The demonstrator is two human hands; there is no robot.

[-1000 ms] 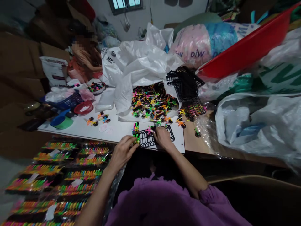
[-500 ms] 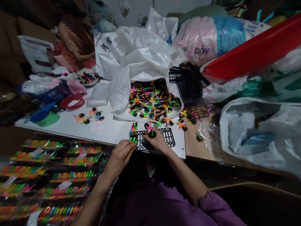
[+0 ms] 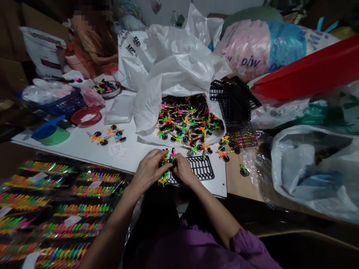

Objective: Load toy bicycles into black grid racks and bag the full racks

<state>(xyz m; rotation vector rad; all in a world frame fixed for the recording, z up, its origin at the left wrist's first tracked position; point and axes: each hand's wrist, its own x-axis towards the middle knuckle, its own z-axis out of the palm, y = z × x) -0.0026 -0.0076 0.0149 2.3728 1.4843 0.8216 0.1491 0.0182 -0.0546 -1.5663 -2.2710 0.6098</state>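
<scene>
A black plastic grid rack (image 3: 200, 167) lies at the table's front edge, with a few small toy bicycles (image 3: 163, 179) standing in a row at its left end. My left hand (image 3: 150, 168) is closed over that row, thumb and fingers around the bikes; its fingertips are partly hidden. Right beside it, my right hand (image 3: 185, 170) grips a pink toy bicycle (image 3: 173, 152) at the rack, against the others. The lower part of this bike is covered by my fingers. Behind the hands, a white sack (image 3: 148, 108) spills out many toy bicycles (image 3: 187, 119) in mixed neon colours.
Black grid racks (image 3: 234, 101) are stacked right of the sack. Loose bicycles (image 3: 102, 138) lie on the left, near a red basket (image 3: 86, 116) and a blue-and-green scoop (image 3: 52, 132). Packed rows of bicycles (image 3: 81, 209) sit low at left. Another person (image 3: 95, 41) sits far left.
My right hand has brought the pink bicycle left and down to the row on the rack. My left hand has moved up and closed over the row. The view has shifted slightly.
</scene>
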